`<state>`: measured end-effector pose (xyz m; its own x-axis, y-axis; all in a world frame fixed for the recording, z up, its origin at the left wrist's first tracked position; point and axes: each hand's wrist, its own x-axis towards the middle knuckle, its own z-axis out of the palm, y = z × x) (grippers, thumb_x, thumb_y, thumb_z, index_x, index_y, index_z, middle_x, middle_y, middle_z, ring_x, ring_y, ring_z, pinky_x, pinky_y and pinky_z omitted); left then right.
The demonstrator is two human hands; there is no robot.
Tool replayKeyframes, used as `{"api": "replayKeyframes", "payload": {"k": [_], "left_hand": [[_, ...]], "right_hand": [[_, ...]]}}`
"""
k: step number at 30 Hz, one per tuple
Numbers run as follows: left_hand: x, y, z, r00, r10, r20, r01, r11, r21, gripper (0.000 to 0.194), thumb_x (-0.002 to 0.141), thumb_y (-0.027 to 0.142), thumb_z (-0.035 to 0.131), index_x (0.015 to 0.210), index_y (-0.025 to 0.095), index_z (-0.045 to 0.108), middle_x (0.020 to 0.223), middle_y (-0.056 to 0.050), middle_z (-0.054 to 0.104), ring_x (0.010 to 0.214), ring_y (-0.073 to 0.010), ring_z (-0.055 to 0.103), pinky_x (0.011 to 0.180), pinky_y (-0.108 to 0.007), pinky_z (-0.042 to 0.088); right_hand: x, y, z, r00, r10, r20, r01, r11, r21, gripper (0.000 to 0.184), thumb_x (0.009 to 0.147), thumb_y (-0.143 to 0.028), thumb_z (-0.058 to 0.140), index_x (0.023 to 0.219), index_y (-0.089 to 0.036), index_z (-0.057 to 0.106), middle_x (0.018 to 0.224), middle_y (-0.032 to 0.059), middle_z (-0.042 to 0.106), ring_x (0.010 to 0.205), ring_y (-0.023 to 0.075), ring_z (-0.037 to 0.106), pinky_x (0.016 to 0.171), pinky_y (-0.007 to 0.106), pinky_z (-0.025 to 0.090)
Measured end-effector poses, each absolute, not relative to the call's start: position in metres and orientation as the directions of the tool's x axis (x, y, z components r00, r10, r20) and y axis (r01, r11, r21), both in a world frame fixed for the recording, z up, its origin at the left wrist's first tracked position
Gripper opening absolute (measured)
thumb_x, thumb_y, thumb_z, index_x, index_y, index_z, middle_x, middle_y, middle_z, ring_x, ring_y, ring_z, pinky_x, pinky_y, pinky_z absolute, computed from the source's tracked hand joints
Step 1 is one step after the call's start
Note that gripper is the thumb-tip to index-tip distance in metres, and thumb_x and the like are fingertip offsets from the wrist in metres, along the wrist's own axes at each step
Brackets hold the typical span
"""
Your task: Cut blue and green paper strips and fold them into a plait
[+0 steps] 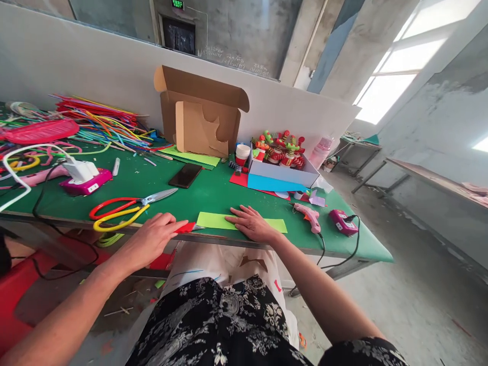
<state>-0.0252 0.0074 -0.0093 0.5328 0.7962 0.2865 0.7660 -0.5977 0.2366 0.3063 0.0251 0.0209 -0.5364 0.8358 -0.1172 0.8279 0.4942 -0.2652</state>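
Note:
My left hand (157, 239) is closed around a red utility knife (185, 228). Its blade (197, 227) points right, at the left end of a lime-green paper strip (213, 220). Whether the blade touches the paper I cannot tell. Across the strip's middle lies my right hand (249, 223), flat with fingers stretched out, pressing it to the green tabletop (224, 195) near the front edge. Large scissors (125, 206) with red and yellow handles rest just beyond my left hand.
A dark phone (185, 175) lies farther back. An open cardboard box (206, 122) stands behind it. On the right are a white box (284, 170) of red-and-green crafts, a pink glue gun (308, 216) and a magenta power socket (343, 222). Pipe cleaners (102, 119) heap at left.

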Motion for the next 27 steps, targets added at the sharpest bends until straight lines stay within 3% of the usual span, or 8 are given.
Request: {"api": "replayKeyframes", "payload": {"k": [7, 15, 27], "left_hand": [[-0.018, 0.0, -0.006, 0.553, 0.786, 0.277, 0.759, -0.612, 0.222, 0.046, 0.1, 0.024, 0.029, 0.129, 0.022, 0.065, 0.102, -0.01, 0.062, 0.091, -0.0236, 0.056, 0.083, -0.038, 0.048], [-0.014, 0.0, -0.007, 0.542, 0.794, 0.276, 0.759, -0.604, 0.245, 0.046, 0.1, 0.025, 0.029, 0.128, 0.022, 0.065, 0.099, -0.009, 0.061, 0.09, -0.0231, 0.056, 0.081, -0.037, 0.048], [-0.01, -0.001, -0.005, 0.568, 0.783, 0.254, 0.744, -0.62, 0.249, 0.047, 0.101, 0.027, 0.028, 0.129, 0.019, 0.064, 0.099, -0.009, 0.06, 0.091, -0.0233, 0.055, 0.082, -0.037, 0.047]], "right_hand": [[0.306, 0.028, 0.016, -0.544, 0.836, -0.067, 0.823, 0.517, -0.234, 0.044, 0.106, -0.036, 0.034, 0.148, -0.041, 0.045, 0.161, -0.0107, 0.031, 0.153, 0.0231, 0.022, 0.125, 0.044, 0.016], [0.307, 0.031, 0.013, -0.581, 0.812, -0.059, 0.801, 0.557, -0.219, 0.045, 0.106, -0.036, 0.031, 0.149, -0.039, 0.044, 0.162, -0.006, 0.031, 0.152, 0.0284, 0.024, 0.124, 0.053, 0.02], [0.309, 0.033, 0.006, -0.592, 0.805, -0.034, 0.792, 0.574, -0.21, 0.045, 0.106, -0.037, 0.03, 0.15, -0.039, 0.044, 0.162, -0.0064, 0.032, 0.153, 0.0285, 0.023, 0.124, 0.053, 0.02]]}}
